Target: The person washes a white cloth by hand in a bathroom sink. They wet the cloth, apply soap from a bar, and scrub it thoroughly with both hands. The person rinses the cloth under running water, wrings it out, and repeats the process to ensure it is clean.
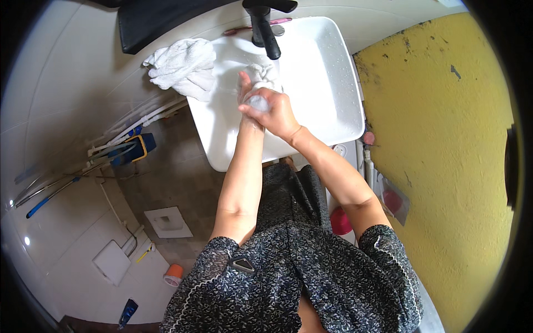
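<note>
My right hand (281, 112) curls around a whitish, soapy lump (257, 103); whether it is a bar of soap or lather cannot be made out. It presses against my left hand (245, 89), wet and largely hidden beneath it, with one digit pointing up. Just beyond both hands, a white cloth (266, 77) lies bunched in the white washbasin (310, 95), so close that I cannot tell whether the left hand grips it. Above the cloth reaches a black faucet (266, 39), with no clear stream visible. Draped over the basin's left corner is a white towel (185, 66).
Behind the faucet lies a pink toothbrush (281, 21). A yellow wall (437, 125) closes off the right side. Down on the left are a blue bucket (125, 154), a white squat toilet (168, 222) and an orange container (174, 272).
</note>
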### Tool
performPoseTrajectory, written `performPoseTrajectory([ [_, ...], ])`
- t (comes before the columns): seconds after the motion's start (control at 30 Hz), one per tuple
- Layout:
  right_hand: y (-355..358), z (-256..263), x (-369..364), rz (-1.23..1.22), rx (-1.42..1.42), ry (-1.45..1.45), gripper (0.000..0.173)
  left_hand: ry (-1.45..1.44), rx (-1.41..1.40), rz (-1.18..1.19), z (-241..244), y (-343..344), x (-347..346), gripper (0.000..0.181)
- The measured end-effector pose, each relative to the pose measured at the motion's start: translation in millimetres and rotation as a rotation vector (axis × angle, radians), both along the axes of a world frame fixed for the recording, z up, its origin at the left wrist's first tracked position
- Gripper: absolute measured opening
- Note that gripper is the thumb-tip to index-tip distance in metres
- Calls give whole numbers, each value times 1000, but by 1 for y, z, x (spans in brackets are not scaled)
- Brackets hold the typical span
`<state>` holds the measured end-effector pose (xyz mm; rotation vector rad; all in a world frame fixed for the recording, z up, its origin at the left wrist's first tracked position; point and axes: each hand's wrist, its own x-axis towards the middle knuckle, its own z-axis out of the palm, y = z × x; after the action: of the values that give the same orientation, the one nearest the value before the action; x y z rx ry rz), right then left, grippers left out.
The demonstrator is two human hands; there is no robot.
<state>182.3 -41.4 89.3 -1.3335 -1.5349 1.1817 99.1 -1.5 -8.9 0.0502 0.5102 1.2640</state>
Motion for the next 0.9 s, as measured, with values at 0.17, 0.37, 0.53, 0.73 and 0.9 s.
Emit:
performPoseTrajectory([
  [0.17,23,-19,13,-71,135,-298,30,159,-231,85,6,-10,12,38],
  [0.37,69,-63,56,-282,-477,-180,44,591,-230,87,55,-25,25,42],
  [0.53,5,-70,114,-618,-36,-412,41,1182,-15,64,50,-6,-39,53],
  [0.73,-2,-59,130,-251,-22,-917,34,2010,118,140,8,-60,-60,64],
  [0.9,77,-109,103,-285,77,-625,37,1432,-609,148,-11,-75,-33,67],
])
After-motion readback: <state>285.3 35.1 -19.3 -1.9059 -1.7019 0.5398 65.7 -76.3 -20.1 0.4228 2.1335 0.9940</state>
